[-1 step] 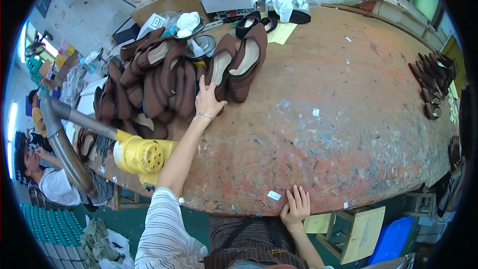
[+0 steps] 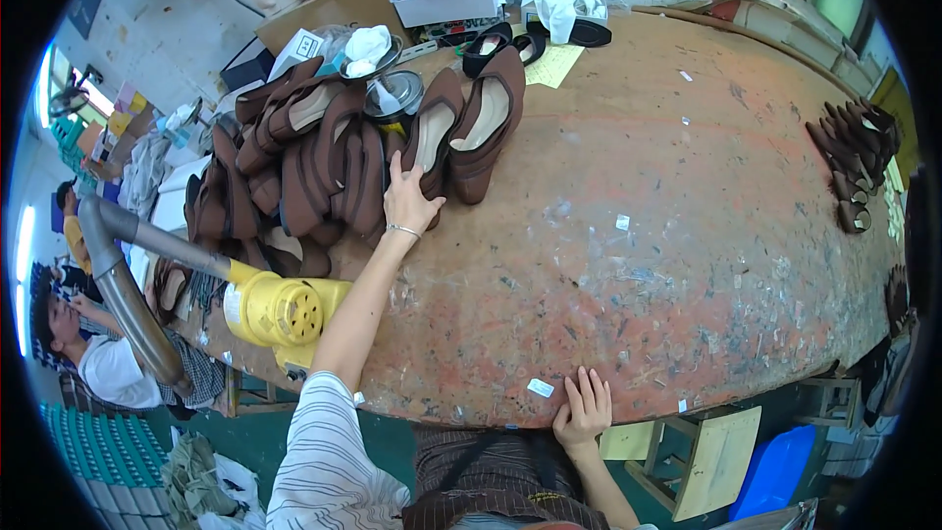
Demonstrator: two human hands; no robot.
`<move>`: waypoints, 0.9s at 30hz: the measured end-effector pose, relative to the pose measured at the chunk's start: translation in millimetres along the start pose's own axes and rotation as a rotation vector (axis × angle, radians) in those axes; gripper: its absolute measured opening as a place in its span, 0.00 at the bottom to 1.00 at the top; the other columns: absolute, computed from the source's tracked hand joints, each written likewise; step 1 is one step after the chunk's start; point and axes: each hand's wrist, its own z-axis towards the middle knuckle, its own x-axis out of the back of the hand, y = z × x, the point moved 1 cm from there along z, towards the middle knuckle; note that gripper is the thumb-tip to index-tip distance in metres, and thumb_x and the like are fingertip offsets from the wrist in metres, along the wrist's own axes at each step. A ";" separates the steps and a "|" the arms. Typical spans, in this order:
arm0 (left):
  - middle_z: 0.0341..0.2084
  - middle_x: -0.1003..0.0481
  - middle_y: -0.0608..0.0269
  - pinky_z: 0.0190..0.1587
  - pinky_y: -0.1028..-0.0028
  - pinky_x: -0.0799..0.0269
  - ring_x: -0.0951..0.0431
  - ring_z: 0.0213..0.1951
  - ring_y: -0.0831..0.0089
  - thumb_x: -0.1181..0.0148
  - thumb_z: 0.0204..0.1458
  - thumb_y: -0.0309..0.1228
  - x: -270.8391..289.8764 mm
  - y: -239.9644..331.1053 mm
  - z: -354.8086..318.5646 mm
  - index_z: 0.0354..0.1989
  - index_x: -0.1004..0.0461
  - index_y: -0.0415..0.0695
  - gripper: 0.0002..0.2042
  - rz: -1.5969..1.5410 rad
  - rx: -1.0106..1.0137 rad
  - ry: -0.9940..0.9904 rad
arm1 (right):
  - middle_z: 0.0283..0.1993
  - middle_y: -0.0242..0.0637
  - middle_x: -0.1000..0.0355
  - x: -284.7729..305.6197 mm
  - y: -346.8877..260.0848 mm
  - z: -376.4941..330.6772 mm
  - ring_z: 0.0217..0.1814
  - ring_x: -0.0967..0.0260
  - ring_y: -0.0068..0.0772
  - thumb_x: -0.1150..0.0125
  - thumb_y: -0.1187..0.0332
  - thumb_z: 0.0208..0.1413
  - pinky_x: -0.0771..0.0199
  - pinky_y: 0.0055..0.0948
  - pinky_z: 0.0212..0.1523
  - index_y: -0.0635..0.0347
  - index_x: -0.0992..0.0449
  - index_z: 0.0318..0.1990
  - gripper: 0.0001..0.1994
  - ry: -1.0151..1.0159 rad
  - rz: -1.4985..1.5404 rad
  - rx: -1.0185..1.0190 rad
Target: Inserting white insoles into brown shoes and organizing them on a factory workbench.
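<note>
At the right side of a heap of brown shoes (image 2: 309, 182), my left hand (image 2: 407, 204) lies over the toe of a brown shoe (image 2: 444, 118). Its thumb and fingers straddle the toe, and part of the grip is hidden. Just right of it, another brown shoe (image 2: 488, 123) with a beige insole stands on the worn table (image 2: 589, 275), toe toward me. My right hand (image 2: 586, 407) rests on the table's near edge, fingers stretched out and holding nothing. A small white label (image 2: 540, 388) lies left of its fingertips.
A yellow machine head (image 2: 285, 306) on a metal pipe stands beside my left forearm. Metal dishes (image 2: 395, 93), boxes (image 2: 451, 5) and black sandals (image 2: 488, 49) line the back. More dark shoes (image 2: 854, 152) stand far right. A person (image 2: 118, 368) sits at the left.
</note>
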 end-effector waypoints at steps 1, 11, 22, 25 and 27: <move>0.64 0.42 0.45 0.54 0.58 0.27 0.27 0.53 0.48 0.22 0.31 0.31 -2.2 0.1 0.5 0.53 0.28 0.44 0.34 -0.052 0.076 0.046 | 0.56 0.44 0.26 -0.2 0.3 -3.1 0.60 0.31 0.49 0.47 0.71 0.42 0.35 0.50 0.61 0.57 0.19 0.45 0.19 0.000 0.015 0.010; 0.57 0.36 0.45 0.54 0.57 0.30 0.31 0.55 0.45 0.25 0.35 0.28 -19.3 8.2 -23.0 0.58 0.36 0.43 0.37 -0.214 0.089 0.283 | 0.57 0.48 0.29 5.5 -14.1 48.5 0.62 0.34 0.50 0.43 0.72 0.52 0.35 0.47 0.61 0.61 0.24 0.51 0.17 -0.097 0.369 -0.250; 0.52 0.29 0.41 0.51 0.52 0.30 0.27 0.51 0.41 0.28 0.37 0.28 -37.7 29.3 -27.8 0.67 0.51 0.51 0.47 -0.382 0.185 0.226 | 0.75 0.57 0.59 -156.8 -60.0 332.4 0.78 0.63 0.47 0.40 0.41 0.54 0.59 0.37 0.73 0.64 0.63 0.73 0.52 -0.357 1.287 -0.637; 0.51 0.29 0.45 0.48 0.53 0.29 0.25 0.48 0.43 0.28 0.38 0.28 -48.1 37.8 -15.7 0.64 0.46 0.49 0.43 -0.411 0.179 0.238 | 0.75 0.55 0.58 -185.8 -58.6 359.0 0.78 0.61 0.44 0.37 0.50 0.53 0.57 0.34 0.72 0.63 0.65 0.74 0.51 -0.313 1.362 -0.606; 0.51 0.28 0.46 0.47 0.53 0.28 0.25 0.47 0.43 0.28 0.38 0.28 -55.9 33.7 0.3 0.63 0.45 0.48 0.41 -0.427 0.180 0.219 | 0.74 0.52 0.53 -202.5 -51.6 373.3 0.75 0.54 0.42 0.37 0.60 0.51 0.53 0.32 0.71 0.62 0.65 0.74 0.50 -0.181 1.368 -0.473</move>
